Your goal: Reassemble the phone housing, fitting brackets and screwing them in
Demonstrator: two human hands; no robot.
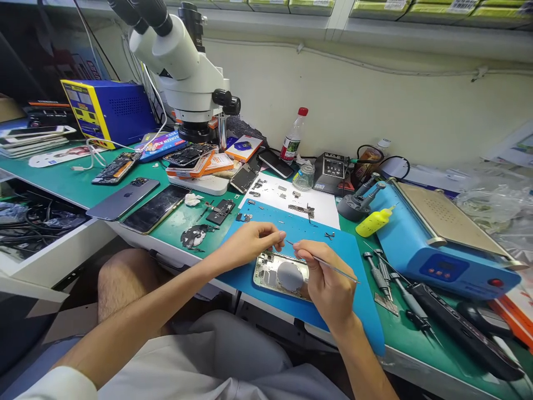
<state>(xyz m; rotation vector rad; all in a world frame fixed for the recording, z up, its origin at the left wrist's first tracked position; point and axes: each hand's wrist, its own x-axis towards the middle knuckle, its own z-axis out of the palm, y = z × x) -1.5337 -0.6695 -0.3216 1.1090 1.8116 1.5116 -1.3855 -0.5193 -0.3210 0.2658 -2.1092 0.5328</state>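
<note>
Gripping a tool (333,268) in the right hand (328,272), pinching the left hand (259,240) closed, can't tell if empty. Held loosely, could totally slip and scratch the phone housing (272,273) at 6 o'clock from the tip (290,243).

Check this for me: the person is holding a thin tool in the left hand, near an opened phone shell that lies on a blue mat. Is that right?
Not quite: the head view shows the thin tool in the right hand, not the left hand. The opened phone shell nearby does lie on the blue mat.
</note>
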